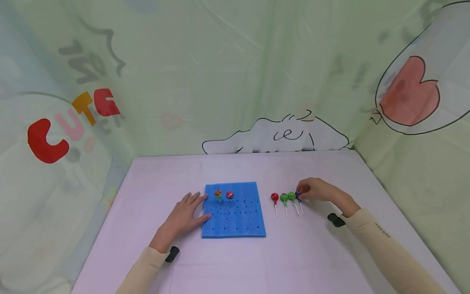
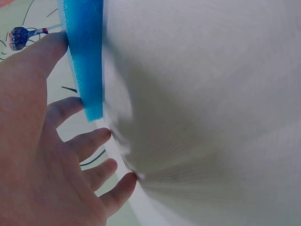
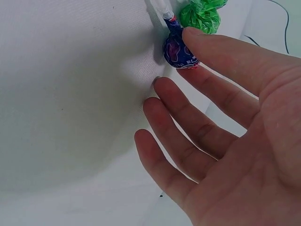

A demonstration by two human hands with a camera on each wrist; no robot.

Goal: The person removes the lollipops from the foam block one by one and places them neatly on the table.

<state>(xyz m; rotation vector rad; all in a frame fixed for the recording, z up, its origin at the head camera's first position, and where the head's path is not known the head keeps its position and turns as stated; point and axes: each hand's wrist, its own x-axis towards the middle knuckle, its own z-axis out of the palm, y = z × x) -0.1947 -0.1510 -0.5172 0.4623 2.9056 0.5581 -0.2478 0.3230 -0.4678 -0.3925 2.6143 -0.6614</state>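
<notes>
My left hand [image 1: 183, 215], fingers spread, touches the left edge of a blue foam board [image 1: 235, 233] dotted with small holes. Two lollipops stand upright in the board's upper part: a red-and-green lollipop [image 1: 218, 193] and a red-and-blue lollipop [image 1: 230, 195]. Right of the board, my right hand [image 1: 316, 190] pinches the head of a dark purple lollipop [image 3: 175, 49] between thumb and index finger, the other fingers loose. Its white stick points toward me. Beside it lie two green lollipops [image 1: 291, 196] and a red lollipop [image 1: 274, 197].
A pale cloth covers the table [image 1: 235, 265]. Printed curtains [image 1: 235, 73] enclose its back and sides. Each wrist wears a small black camera, such as the wrist camera [image 1: 335, 220] on the right.
</notes>
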